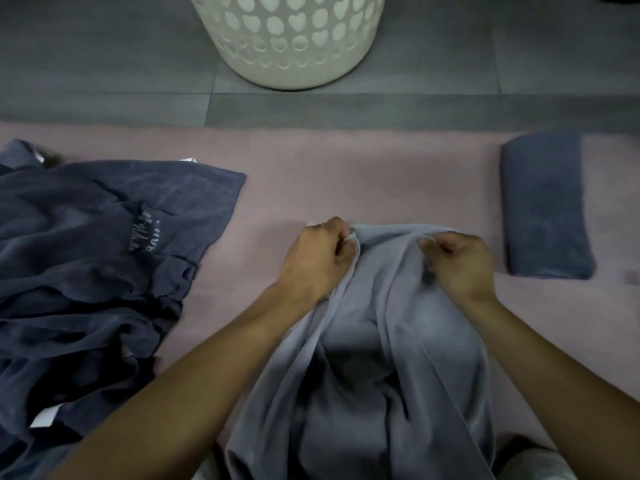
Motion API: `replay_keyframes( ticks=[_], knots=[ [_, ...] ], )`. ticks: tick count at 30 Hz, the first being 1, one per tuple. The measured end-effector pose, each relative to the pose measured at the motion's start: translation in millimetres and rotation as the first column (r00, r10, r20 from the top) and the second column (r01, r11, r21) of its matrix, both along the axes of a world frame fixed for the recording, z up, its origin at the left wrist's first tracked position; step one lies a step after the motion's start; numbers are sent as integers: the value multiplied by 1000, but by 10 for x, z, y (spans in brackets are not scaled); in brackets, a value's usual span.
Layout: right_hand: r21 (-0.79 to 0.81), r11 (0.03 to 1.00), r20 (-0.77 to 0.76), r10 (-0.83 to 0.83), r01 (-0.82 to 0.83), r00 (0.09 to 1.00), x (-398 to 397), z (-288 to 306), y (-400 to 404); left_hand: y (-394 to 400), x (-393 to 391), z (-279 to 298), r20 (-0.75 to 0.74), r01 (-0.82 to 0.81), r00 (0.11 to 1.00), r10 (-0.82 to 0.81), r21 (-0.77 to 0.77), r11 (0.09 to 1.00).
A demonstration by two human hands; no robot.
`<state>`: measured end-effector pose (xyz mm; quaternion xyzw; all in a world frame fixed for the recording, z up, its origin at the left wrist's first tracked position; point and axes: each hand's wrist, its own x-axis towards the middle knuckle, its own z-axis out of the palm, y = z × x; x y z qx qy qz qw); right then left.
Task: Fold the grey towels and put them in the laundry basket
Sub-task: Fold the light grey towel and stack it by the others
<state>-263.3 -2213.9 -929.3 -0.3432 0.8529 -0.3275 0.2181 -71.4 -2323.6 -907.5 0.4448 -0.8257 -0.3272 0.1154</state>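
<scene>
— The towel?
— A light grey towel [381, 341], rumpled, hung before the person — left hand [317, 258] and right hand [462, 261] each pinched its top edge.
— The room?
— Pink bed sheet [346, 181], grey tile floor [104, 64], white laundry basket [287, 39].

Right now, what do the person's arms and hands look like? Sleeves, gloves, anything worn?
Both forearms are bare, no sleeves in view. No gloves on the left hand or right hand. No watch or bracelet shows. A small pale glint on a left finger might be a ring; too blurred to tell.
</scene>
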Motion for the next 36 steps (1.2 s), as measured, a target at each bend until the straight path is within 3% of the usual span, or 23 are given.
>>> replay_keyframes(
  ticks=[5, 10, 16, 23, 28, 32, 36],
  knots=[
    [40, 986, -13, -159, 160, 987, -348, -43, 4, 180, -281, -117, -113, -28, 992, 48, 173, 985],
    [64, 970, 68, -239, 235, 969, -410, -142, -91, 222, -192, -302, -35, -132, 989, 146, 267, 955],
    [127, 934, -5, -335, 333, 942, -327, -170, -176, 167, -126, -454, -78, -274, 938, 338, 433, 859],
    [370, 907, -97, -178, 201, 979, -263, -116, -271, 214, -111, -453, -105, -293, 921, 374, 446, 846],
    [358, 933, -144, 13, 40, 989, -198, 302, -262, 126, -64, -202, -78, -386, 886, 458, 426, 819],
    [323, 942, -102, 128, -89, 986, -88, 1043, -233, 61, 40, 413, -62, -381, 898, 435, 382, 842],
    [280, 954, -39, 124, -108, 991, 137, 1950, -103, 149, 147, 1348, -121, -331, 905, 407, 399, 855]
  ],
)
